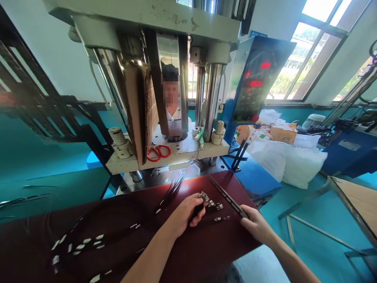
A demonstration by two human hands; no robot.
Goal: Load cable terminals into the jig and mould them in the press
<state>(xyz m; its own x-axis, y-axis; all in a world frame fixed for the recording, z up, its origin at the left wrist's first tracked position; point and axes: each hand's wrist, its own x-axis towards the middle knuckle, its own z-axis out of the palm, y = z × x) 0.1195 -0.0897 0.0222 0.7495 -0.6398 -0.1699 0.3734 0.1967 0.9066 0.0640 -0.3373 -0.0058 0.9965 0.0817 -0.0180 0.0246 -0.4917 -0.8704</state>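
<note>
Bunched in the left grip (pixel 191 210), just right of and below the frame's centre: a cluster of small connectors (pixel 210 202) with bright, metallic-looking ends pointing to the right, fingers and thumb closed round the dark part behind them. Likely light, hard at the tips, limp along any wires, and smooth enough to slip apart in a loose hold; best taken behind the ends, without squeezing the small shells. Farther right, slanting down to the right, a dark slotted bar (pixel 228 197), clamped at its near end by the right grip (pixel 255 223); probably stiff, slim and fairly light, best held at an end or along its edges. Below the cluster, a single connector (pixel 218 219) on the dark red counter (pixel 206 249); above left, a fan of thin cables (pixel 174 186); at lower left, white-tipped leads (pixel 80 247). Higher up, red-handled scissors (pixel 159 152) on the press (pixel 176 17), blades out of sight. Hidden by the left fingers: the rear of the cluster. Hard to make out: dark wires against the dark counter, and any exact count of connectors. Cut off: the press at the upper edge, both forearms at the lower.
</note>
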